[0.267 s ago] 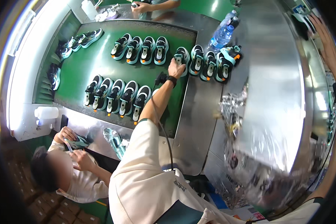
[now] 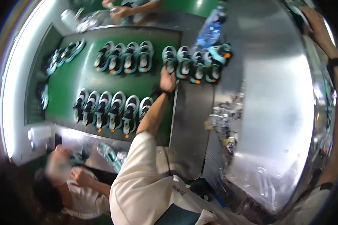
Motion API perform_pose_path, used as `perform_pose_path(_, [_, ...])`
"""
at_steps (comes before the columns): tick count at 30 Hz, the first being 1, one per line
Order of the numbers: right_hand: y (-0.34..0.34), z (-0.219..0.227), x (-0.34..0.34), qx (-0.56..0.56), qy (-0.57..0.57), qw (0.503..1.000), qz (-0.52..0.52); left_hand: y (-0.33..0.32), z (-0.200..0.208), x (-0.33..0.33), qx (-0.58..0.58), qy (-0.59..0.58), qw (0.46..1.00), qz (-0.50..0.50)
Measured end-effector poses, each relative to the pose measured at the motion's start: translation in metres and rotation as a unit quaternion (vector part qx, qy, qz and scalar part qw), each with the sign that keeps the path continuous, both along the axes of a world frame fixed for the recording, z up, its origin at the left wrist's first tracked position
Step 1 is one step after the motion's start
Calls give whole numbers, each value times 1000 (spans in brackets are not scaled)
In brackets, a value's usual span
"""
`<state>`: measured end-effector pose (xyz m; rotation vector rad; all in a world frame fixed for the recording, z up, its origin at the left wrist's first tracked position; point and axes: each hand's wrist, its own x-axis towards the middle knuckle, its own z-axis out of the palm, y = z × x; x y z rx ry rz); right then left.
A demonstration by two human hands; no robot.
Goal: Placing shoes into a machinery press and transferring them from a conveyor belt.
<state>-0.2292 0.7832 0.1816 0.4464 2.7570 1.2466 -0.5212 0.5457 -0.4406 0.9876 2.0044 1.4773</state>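
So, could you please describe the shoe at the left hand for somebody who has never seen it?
Find the big green surface and follow it to its upper right edge. There a row of shoes runs onto the metal counter. Take the leftmost shoe, the only one in that row with the left hand at its near end.

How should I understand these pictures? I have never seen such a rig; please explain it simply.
There is no robot: a person wears a wide fisheye camera on the head, which looks down. Its lens bends straight edges. Rows of shoes stand on a green surface; more are on the metal top to its right, near a bluish bottle. The person's bare left hand grips the near end of one shoe. The right hand, at the picture's right, is at a dark thing too unclear to name.
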Motion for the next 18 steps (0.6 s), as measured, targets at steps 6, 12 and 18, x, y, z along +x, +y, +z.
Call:
perform_pose_path(6, [-113,0,33,-1,223,975,-25,-200,54,110,-64,-280,936,-204])
perform_pose_path(12, [-256,30,130,-13,401,890,-217,-330,210,209,-137,-483,704,-503])
perform_pose_path(18, [-489,49,224,-63,555,808,-186,-306,362,296,-38,-504,488,-712])
